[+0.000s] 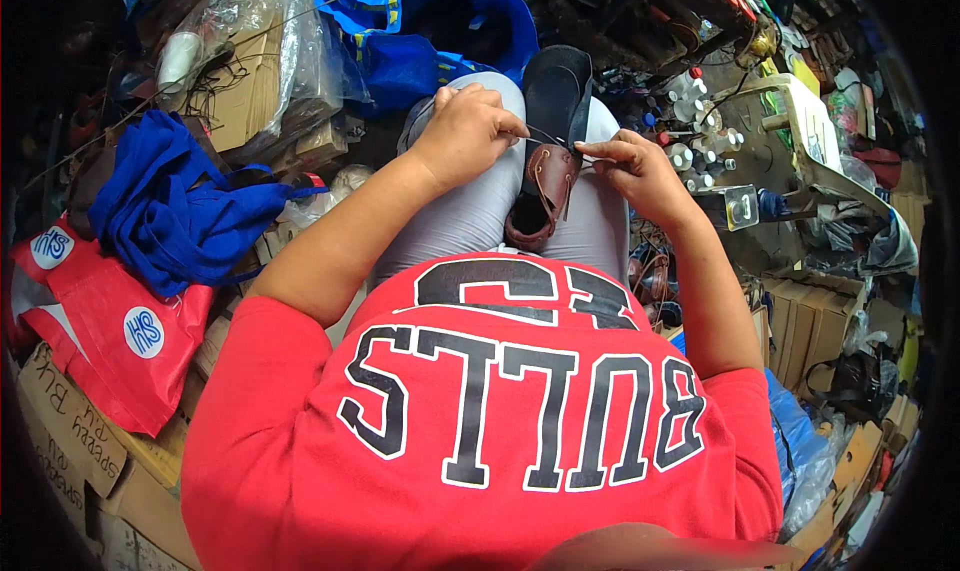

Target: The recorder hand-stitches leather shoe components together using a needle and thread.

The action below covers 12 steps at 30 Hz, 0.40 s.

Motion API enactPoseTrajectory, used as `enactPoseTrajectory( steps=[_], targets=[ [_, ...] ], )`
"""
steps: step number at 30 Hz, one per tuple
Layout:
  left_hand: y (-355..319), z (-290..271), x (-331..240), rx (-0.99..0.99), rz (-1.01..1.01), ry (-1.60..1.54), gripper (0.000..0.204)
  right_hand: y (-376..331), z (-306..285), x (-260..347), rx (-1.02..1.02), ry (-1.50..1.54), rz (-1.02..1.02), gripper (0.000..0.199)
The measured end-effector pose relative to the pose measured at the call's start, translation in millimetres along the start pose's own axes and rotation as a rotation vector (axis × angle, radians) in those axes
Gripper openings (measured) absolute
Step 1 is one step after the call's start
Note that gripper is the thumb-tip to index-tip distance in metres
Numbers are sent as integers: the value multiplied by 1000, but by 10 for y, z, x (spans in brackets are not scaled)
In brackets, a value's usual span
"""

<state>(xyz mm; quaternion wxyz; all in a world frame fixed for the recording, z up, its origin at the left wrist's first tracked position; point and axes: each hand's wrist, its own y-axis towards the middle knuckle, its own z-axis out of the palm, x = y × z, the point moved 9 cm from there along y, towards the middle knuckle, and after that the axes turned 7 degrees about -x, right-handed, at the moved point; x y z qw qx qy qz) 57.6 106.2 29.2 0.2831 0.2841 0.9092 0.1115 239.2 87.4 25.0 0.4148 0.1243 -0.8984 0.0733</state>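
Observation:
A brown leather shoe (552, 176) rests between my knees, its opening toward me and a thin brown lace hanging along its side. Beyond it, a long black sole-shaped piece (556, 83) lies over my grey trousers (455, 211), meeting the shoe's far end. My left hand (468, 133) is closed at the shoe's left, thumb and forefinger pinching a thin dark thread (543, 134). That thread runs across the join of brown and black. On the other side my right hand (636, 171) is closed too, fingertips pressed together by the shoe's edge; what they pinch is too small to make out.
A blue bag (345, 46) stands open past my knees. At left lie a blue cloth (185, 201), a red plastic bag (120, 341) and cardboard (70, 421). Several small bottles (700, 121) and a worn white plastic chair (800, 121) are at right, near stacked cardboard (810, 321).

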Motion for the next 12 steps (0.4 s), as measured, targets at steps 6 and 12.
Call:
enactPoseTrajectory(
  steps=[6, 12],
  targets=[
    [-11, -45, -49, -32, 29, -2, 14, -26, -9, 185, 10, -190, -110, 34],
    [30, 64, -39, 66, -55, -436, 18, 34, 87, -167, 137, 153, 134, 35]
  ],
)
